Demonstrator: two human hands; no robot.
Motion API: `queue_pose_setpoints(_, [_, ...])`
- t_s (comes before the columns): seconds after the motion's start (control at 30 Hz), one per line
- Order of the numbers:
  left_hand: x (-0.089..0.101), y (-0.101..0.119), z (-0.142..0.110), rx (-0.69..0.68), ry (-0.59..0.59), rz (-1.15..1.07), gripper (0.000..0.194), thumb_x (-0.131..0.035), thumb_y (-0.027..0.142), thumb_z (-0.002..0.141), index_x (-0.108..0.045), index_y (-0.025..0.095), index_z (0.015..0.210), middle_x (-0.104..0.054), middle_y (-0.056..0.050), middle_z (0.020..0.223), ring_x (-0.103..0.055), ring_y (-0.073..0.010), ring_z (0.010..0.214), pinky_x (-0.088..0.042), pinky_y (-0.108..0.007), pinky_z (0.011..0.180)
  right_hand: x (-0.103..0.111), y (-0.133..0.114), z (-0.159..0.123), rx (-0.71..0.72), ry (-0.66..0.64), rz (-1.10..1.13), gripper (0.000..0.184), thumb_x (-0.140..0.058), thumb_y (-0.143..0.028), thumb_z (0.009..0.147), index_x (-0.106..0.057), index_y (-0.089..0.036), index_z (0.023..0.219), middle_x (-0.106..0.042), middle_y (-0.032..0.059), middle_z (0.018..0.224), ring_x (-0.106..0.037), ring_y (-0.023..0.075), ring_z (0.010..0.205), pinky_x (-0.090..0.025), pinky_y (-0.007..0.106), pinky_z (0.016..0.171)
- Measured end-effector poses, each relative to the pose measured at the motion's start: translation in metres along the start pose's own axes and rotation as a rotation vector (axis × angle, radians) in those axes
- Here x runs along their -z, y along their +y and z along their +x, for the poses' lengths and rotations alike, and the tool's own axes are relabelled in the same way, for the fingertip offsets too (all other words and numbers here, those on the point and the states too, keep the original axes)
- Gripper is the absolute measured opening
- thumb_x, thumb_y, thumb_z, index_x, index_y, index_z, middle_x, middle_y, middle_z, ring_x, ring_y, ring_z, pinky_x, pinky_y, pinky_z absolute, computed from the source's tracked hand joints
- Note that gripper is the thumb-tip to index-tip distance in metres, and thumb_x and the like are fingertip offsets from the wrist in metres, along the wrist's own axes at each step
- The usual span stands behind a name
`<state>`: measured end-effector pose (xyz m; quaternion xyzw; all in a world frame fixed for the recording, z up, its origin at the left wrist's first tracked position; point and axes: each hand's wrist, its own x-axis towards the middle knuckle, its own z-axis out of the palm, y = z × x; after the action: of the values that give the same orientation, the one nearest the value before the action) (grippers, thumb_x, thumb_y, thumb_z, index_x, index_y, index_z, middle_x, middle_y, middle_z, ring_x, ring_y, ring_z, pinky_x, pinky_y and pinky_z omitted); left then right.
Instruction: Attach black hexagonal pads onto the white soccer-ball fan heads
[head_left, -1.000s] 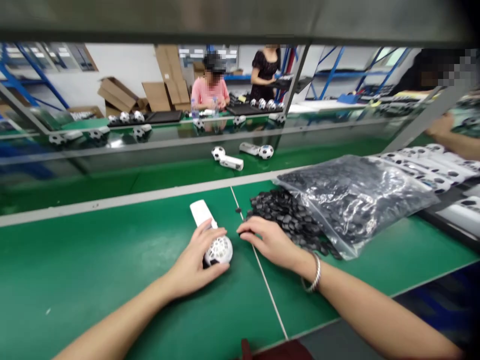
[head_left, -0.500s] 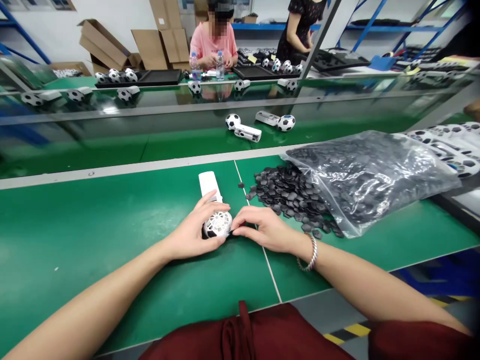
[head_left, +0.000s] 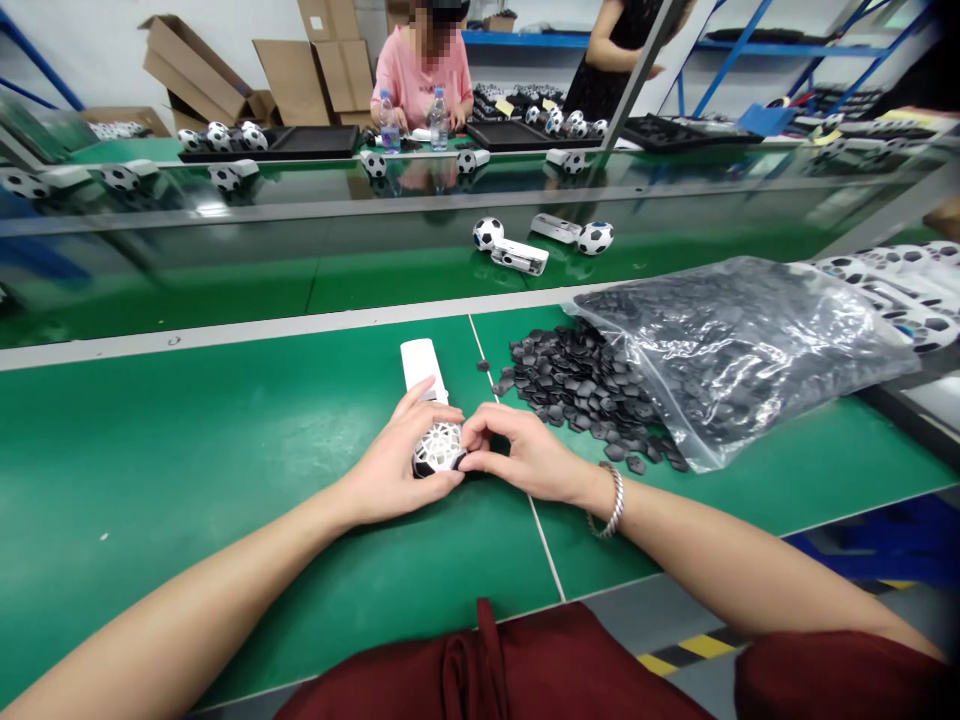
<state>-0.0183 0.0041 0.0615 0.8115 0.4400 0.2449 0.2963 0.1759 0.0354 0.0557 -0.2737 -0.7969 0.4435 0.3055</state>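
A white hand-held fan [head_left: 424, 385] with a round, football-patterned head [head_left: 437, 446] lies on the green bench mat [head_left: 187, 470]. My left hand [head_left: 394, 462] cups the fan's head from the left. My right hand [head_left: 517, 455] pinches at the head's right edge, fingertips touching it; a small black piece may be between the fingers, but I cannot tell. A loose pile of small black pentagon pieces [head_left: 581, 385] lies just right of my right hand, spilling from a clear plastic bag [head_left: 742, 345].
Two finished football fans [head_left: 510, 245] lie on the conveyor belt [head_left: 225, 290] beyond the bench. White fan parts [head_left: 900, 295] are stacked at the far right. Two people work at a far table with black trays [head_left: 315, 145], bottles and cardboard boxes.
My right hand moved left from the pile of black pieces to the fan's head and now pinches at its edge. The view tilted down; my left hand stayed on the fan.
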Motion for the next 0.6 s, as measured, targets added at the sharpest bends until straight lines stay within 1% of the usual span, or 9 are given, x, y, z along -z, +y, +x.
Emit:
queue_pose_setpoints(0.13, [0.000,0.002,0.002,-0.049,0.013,0.000,0.037,-0.058,0.018,0.071,-0.046,0.018,0.107,-0.053,-0.006,0.115,-0.014,-0.0258,0.134,-0.015,-0.048,0.110,-0.002,0.000,0.003,-0.114,-0.002,0.127,0.021,-0.067,-0.028,0.073,-0.051,-0.017,0.079,-0.051,-0.0027,0.075,-0.049,0.0089,0.066,-0.044,0.023,0.064])
queue_pose_setpoints(0.23, [0.000,0.004,0.003,-0.068,0.011,-0.003,0.034,-0.057,0.016,0.070,-0.047,0.019,0.103,-0.055,-0.005,0.112,-0.018,-0.0249,0.133,-0.011,-0.048,0.111,-0.004,-0.003,0.004,-0.186,-0.019,0.175,0.024,-0.069,-0.027,0.070,-0.048,-0.017,0.076,-0.049,-0.0041,0.071,-0.047,0.0085,0.064,-0.043,0.022,0.061])
queue_pose_setpoints(0.3, [0.000,0.005,0.003,-0.048,0.001,-0.011,0.034,-0.056,0.015,0.070,-0.047,0.020,0.103,-0.054,-0.005,0.114,-0.015,-0.0256,0.134,-0.011,-0.048,0.111,-0.002,-0.004,0.007,-0.207,-0.037,0.179,0.025,-0.070,-0.025,0.068,-0.048,-0.017,0.075,-0.049,-0.0047,0.070,-0.046,0.0080,0.062,-0.042,0.021,0.059])
queue_pose_setpoints(0.37, [0.000,0.005,0.002,-0.003,-0.012,-0.026,0.036,-0.056,0.015,0.070,-0.047,0.020,0.104,-0.051,-0.006,0.120,-0.008,-0.0271,0.135,-0.014,-0.049,0.110,0.005,-0.003,0.014,-0.211,-0.102,0.160,0.022,-0.068,-0.024,0.070,-0.048,-0.017,0.074,-0.050,-0.0049,0.067,-0.047,0.0079,0.060,-0.042,0.021,0.057])
queue_pose_setpoints(0.43, [0.000,0.004,0.000,0.030,-0.037,-0.043,0.039,-0.055,0.014,0.069,-0.046,0.020,0.106,-0.047,-0.007,0.126,-0.003,-0.0278,0.136,-0.018,-0.049,0.108,0.018,0.002,0.026,-0.201,-0.140,0.024,0.015,-0.063,-0.025,0.076,-0.052,-0.015,0.076,-0.054,-0.0033,0.068,-0.050,0.0085,0.062,-0.043,0.021,0.058])
queue_pose_setpoints(0.47, [0.001,0.003,-0.001,0.033,-0.049,-0.053,0.040,-0.055,0.014,0.069,-0.046,0.020,0.107,-0.045,-0.007,0.128,-0.002,-0.0277,0.136,-0.019,-0.049,0.108,0.026,0.006,0.033,-0.190,-0.102,-0.114,0.011,-0.059,-0.025,0.079,-0.054,-0.015,0.078,-0.057,-0.0017,0.072,-0.052,0.0089,0.065,-0.044,0.021,0.061])
queue_pose_setpoints(0.53, [0.001,0.001,-0.002,0.021,-0.066,-0.069,0.043,-0.055,0.013,0.068,-0.045,0.021,0.109,-0.043,-0.007,0.130,-0.004,-0.0266,0.136,-0.018,-0.048,0.108,0.041,0.016,0.046,-0.185,0.011,-0.515,0.007,-0.056,-0.021,0.082,-0.059,-0.015,0.084,-0.060,0.0014,0.082,-0.055,0.0099,0.071,-0.044,0.022,0.068])
queue_pose_setpoints(0.57, [0.001,-0.001,-0.003,0.015,-0.066,-0.076,0.043,-0.055,0.013,0.068,-0.045,0.021,0.109,-0.043,-0.007,0.130,-0.004,-0.0262,0.136,-0.017,-0.048,0.109,0.047,0.022,0.052,-0.193,0.041,-0.616,0.008,-0.056,-0.020,0.082,-0.060,-0.015,0.087,-0.061,0.0037,0.087,-0.056,0.0113,0.074,-0.044,0.024,0.071])
queue_pose_setpoints(0.6, [0.001,-0.002,-0.003,0.010,-0.062,-0.083,0.044,-0.055,0.013,0.068,-0.045,0.021,0.110,-0.043,-0.007,0.130,-0.004,-0.0259,0.136,-0.017,-0.048,0.109,0.051,0.027,0.056,-0.193,0.044,-0.689,0.010,-0.057,-0.019,0.081,-0.062,-0.015,0.088,-0.061,0.0052,0.089,-0.056,0.0129,0.077,-0.044,0.025,0.073])
